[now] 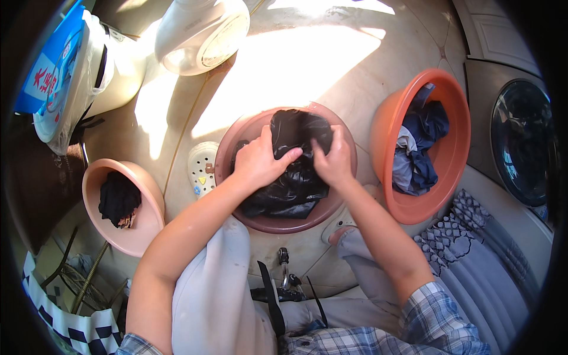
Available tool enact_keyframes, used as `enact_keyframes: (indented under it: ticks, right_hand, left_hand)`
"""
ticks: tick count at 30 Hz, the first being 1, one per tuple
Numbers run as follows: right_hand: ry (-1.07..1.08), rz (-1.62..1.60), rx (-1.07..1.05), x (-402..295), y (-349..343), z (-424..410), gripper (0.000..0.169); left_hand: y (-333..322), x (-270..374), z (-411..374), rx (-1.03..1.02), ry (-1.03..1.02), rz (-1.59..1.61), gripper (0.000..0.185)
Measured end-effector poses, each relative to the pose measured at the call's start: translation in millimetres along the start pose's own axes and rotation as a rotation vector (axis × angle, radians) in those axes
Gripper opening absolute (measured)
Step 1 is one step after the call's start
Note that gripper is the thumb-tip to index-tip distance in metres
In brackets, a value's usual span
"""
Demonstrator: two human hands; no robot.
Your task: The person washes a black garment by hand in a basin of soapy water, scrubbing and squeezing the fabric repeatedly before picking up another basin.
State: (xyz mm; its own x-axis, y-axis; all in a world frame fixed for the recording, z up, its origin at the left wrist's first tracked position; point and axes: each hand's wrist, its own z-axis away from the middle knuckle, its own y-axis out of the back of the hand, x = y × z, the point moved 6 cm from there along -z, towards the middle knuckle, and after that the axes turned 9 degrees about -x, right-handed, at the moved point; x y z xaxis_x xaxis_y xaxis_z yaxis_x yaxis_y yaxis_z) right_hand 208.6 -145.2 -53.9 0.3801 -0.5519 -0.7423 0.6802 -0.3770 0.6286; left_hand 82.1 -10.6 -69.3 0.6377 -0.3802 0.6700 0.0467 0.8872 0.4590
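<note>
Wet black cloth (pixel 284 195) lies bunched in a dusty-pink plastic basin (pixel 295 225) on the floor between the person's feet. Part of it is raised over the basin between both hands. My left hand (pixel 266 159) grips its left side, thumb pointing inward across the fabric. On the other side, my right hand (pixel 333 157) pinches the right edge, its fingertips slightly blurred. The garment's kind cannot be told, and the bottom of the basin is hidden under it.
An orange basin (pixel 390 146) with blue and grey clothes stands right, near a round dark appliance door (pixel 519 142). A light-pink basin (pixel 151 230) with dark cloth is left. A white plastic jug (pixel 199 35) and a bucket (pixel 120 66) stand farther off. Grey pleated fabric (pixel 479 266) hangs lower right.
</note>
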Motion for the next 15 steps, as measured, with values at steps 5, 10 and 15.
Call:
enact_keyframes:
  ticks: [5, 10, 15]
  right_hand:
    - [-0.404, 0.308, 0.045, 21, -52, 8, 0.055]
    - [-0.607, 0.491, -0.055, 38, -72, -6, 0.045]
    - [-0.747, 0.476, -0.467, 46, -77, -19, 0.046]
  left_hand:
    - [-26, -17, -21, 0.078, 0.004, -0.303, 0.073]
    - [-17, -21, -32, 0.256, -0.097, -0.146, 0.051]
    - [-10, -21, -49, 0.103, 0.009, 0.14, 0.041]
